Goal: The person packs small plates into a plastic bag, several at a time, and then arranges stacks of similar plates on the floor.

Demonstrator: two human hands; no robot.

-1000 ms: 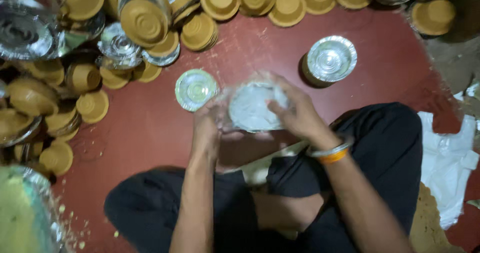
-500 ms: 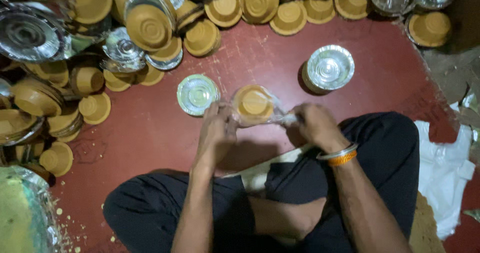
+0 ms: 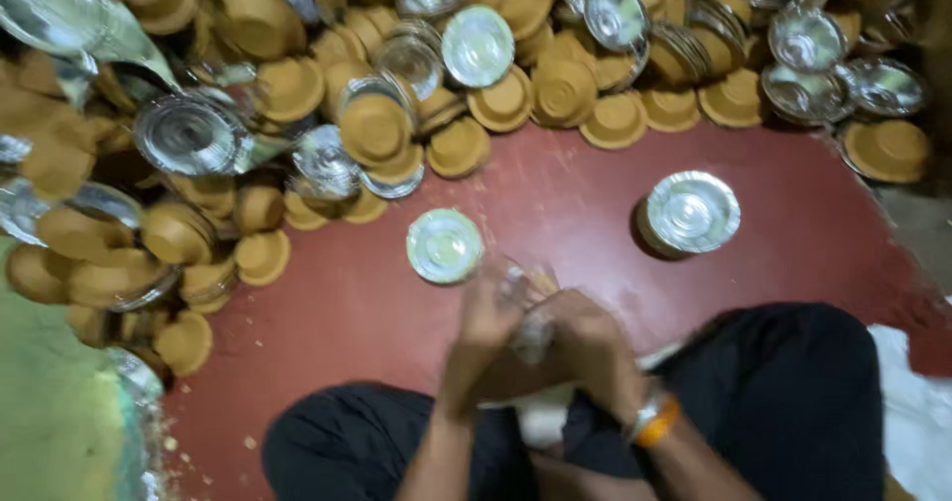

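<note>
On the red floor [image 3: 555,213], just ahead of the seated person's crossed legs in dark trousers [image 3: 793,402], both hands meet over something small and blurred. The left hand [image 3: 484,324] and the right hand [image 3: 585,347] are pressed close together, fingers curled around a clear wrapper [image 3: 524,285] — a bit of thin plastic with a tan edge showing at its top, most likely a bowl inside, though motion blur hides its shape. Which way it points and how its long axis lies cannot be told. Both hands look closed on it, the left from the side and the right from below and behind. An orange and silver bangle [image 3: 653,422] sits on the right wrist. Just beyond the hands, a single foil-lined bowl [image 3: 443,246] lies open side up on the floor, round and silver-green. Farther right and well apart, a short stack of foil bowls [image 3: 689,213] stands upright with its shiny face up. Along the far edge and the left side runs a big heap of tan paper bowls [image 3: 555,89], many upside down, mixed with silver ones [image 3: 188,134] tilted every way. A white cloth [image 3: 907,402] lies at the right edge beside the knee, and a blurred green sheet [image 3: 50,412] fills the lower left corner — no labels or print can be made out anywhere.
</note>
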